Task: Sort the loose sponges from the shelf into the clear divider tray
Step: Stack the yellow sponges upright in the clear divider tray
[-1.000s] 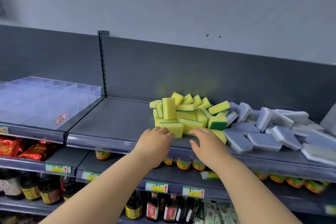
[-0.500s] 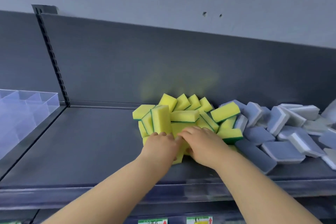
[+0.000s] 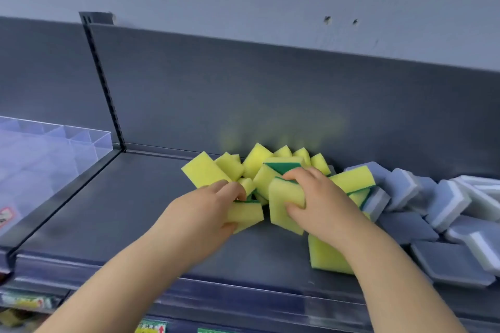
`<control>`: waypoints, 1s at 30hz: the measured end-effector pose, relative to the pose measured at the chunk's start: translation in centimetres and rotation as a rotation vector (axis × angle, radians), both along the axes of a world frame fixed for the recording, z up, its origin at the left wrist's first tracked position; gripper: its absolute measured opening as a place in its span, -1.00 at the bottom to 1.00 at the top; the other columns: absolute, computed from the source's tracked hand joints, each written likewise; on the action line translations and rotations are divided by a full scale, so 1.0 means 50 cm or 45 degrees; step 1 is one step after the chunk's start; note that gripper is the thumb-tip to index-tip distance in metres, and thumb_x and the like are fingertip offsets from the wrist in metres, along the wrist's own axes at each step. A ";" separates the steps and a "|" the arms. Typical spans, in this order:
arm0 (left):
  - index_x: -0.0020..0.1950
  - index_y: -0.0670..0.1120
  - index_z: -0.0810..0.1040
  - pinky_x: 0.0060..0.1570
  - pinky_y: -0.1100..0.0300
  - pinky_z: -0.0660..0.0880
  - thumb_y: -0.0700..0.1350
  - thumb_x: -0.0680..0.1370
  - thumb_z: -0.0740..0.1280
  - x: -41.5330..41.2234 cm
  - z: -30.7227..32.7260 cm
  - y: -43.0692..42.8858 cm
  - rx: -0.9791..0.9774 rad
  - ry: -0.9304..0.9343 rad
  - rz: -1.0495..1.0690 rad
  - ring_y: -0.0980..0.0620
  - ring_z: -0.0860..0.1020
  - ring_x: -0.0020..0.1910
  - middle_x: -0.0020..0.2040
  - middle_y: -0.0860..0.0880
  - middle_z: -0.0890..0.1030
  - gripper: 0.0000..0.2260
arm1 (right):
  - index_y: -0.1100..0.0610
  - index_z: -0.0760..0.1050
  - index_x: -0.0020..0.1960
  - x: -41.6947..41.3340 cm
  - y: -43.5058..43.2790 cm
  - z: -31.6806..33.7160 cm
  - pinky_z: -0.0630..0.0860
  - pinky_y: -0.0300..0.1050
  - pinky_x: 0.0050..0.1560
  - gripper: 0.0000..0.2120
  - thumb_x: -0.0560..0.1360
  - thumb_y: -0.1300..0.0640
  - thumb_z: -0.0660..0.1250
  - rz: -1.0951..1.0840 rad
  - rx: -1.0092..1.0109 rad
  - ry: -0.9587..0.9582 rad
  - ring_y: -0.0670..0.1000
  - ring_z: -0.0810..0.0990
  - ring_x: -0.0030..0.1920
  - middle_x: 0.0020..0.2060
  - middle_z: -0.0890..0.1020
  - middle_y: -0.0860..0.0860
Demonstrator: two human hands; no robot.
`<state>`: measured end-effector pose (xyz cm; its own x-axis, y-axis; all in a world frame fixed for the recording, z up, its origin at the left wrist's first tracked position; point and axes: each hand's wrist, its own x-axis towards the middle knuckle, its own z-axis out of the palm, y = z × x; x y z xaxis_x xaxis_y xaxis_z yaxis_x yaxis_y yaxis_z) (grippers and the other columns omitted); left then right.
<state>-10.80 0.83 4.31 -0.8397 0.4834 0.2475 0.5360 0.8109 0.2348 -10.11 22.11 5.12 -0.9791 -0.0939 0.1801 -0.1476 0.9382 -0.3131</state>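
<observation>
Hands at the sponge pile, head view. The left hand (image 3: 205, 205) curls its fingers over a yellow sponge (image 3: 244, 215) at the pile's near edge. The right hand (image 3: 322, 203) pinches a second yellow sponge (image 3: 284, 205), thumb on the near face and fingers hooked over its green top. Both sponges touch the heap of yellow sponges (image 3: 257, 163), which lies against the back panel (image 3: 270, 103) of the shelf (image 3: 130, 211); grey sponges (image 3: 446, 197) spill to its right. The clear divider tray (image 3: 81, 134) stands well apart to the left, on the neighbouring shelf section, and no sponge shows in its visible compartments. Probable hazards:
- Neighbours leaning on the gripped pieces may tumble toward the front lip (image 3: 243, 292) on lifting.
- Soft foam may squeeze out of a shallow grip in transit.
- A hasty drop may leave a sponge straddling a divider.
</observation>
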 end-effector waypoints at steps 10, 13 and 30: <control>0.31 0.21 0.38 0.05 0.37 0.37 -0.04 0.49 0.35 -0.003 -0.055 -0.073 0.345 -0.257 0.022 0.23 0.42 0.00 0.08 0.31 0.36 -0.59 | -0.11 0.32 0.27 -0.029 -0.080 0.008 0.46 -0.05 0.10 -0.62 0.47 -0.05 0.25 0.067 -0.007 -0.102 -0.02 0.47 0.13 0.20 0.44 -0.14; 0.28 0.19 0.41 0.06 0.28 0.41 -0.04 0.48 0.36 -0.001 -0.050 -0.129 0.393 -0.214 0.060 0.21 0.44 -0.02 0.06 0.30 0.38 -0.60 | -0.11 0.33 0.26 -0.034 -0.128 0.021 0.46 -0.05 0.10 -0.63 0.46 -0.03 0.24 0.068 -0.027 -0.058 -0.02 0.46 0.14 0.19 0.45 -0.14; 0.13 0.29 0.36 -0.04 0.58 0.28 -0.10 0.44 0.43 0.093 0.033 -0.845 0.453 0.194 0.313 0.39 0.40 0.04 0.01 0.41 0.41 -0.59 | -0.13 0.39 0.11 -0.026 -0.797 0.073 0.30 -0.43 -0.18 -0.72 0.44 0.07 0.34 0.425 -0.435 0.340 -0.21 0.42 -0.10 -0.03 0.47 -0.24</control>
